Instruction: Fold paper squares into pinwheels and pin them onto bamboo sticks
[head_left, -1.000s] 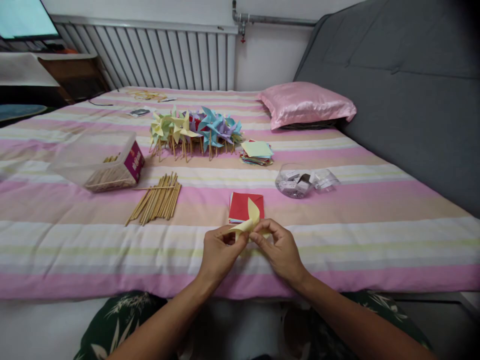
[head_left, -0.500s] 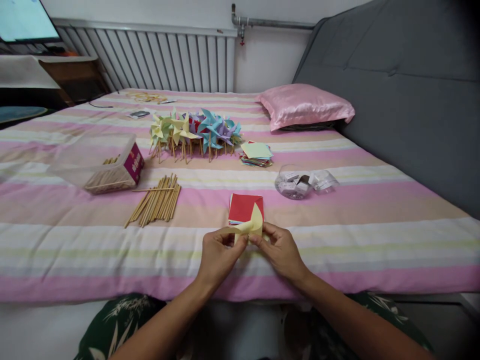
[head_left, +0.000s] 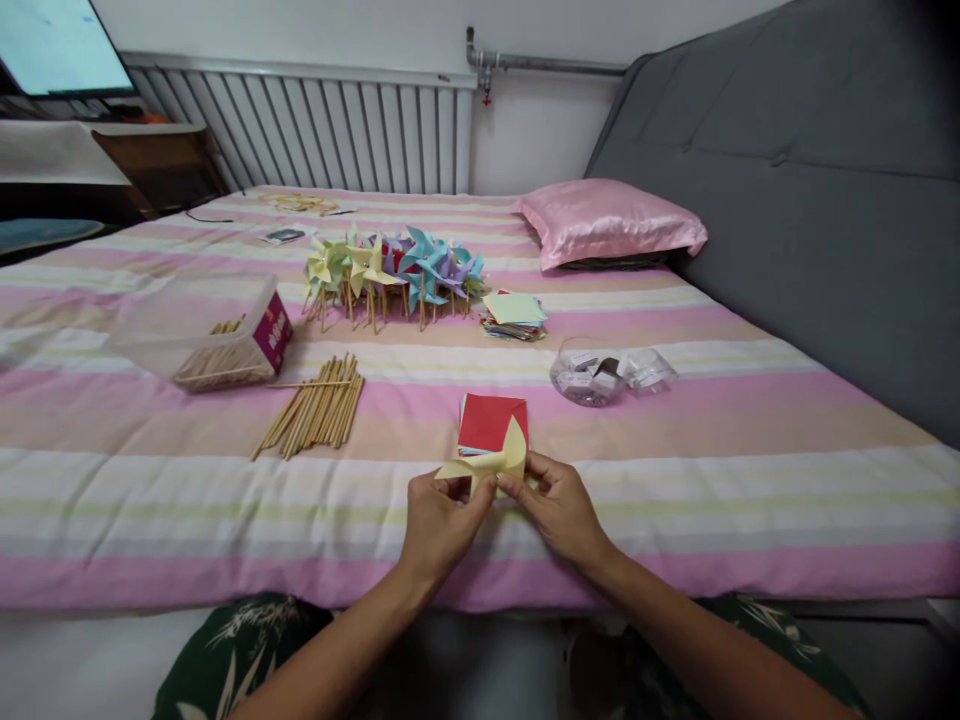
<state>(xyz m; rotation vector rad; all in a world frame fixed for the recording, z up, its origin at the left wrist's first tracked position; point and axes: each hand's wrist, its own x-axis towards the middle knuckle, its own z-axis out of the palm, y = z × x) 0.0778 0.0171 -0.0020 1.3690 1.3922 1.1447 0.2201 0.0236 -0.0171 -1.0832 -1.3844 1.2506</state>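
Well away from the grip, at far left, we see a lit screen (head_left: pixel 64 45). Nearer to us, though still well left of our hands, a clear plastic tub (head_left: pixel 273 335) with a purple label holds thin sticks. Just right of the tub, between it and our left grip, lies a pile of loose sticks (head_left: pixel 322 412), most of them side by side, with one across their upper end. Beyond the grip and a little left stands a cluster of finished pinwheels (head_left: pixel 425 255) in yellow, blue, purple and red.

Our left grip (head_left: pixel 444 515) is closed, thumb and fingers pinching the pale yellow paper (head_left: pixel 486 463), which is curled into pinwheel vanes and sits between our two hands, over the near edge of the striped bed (head_left: pixel 225 520). Just past it lies a square stack topped with red paper (head_left: pixel 491 422), its near edge partly covered. Farther beyond is a looser stack of coloured paper (head_left: pixel 515 308), pale green on top. Our right grip (head_left: pixel 561 508) is also pinched on the yellow paper, beside the left thumb.

Beyond and right of that grip we have a round clear bowl (head_left: pixel 556 374) of small boxes, a clear bag (head_left: pixel 649 372) touching it, and, much farther off, a pink pillow (head_left: pixel 611 222) near the grey headboard (head_left: pixel 757 190).
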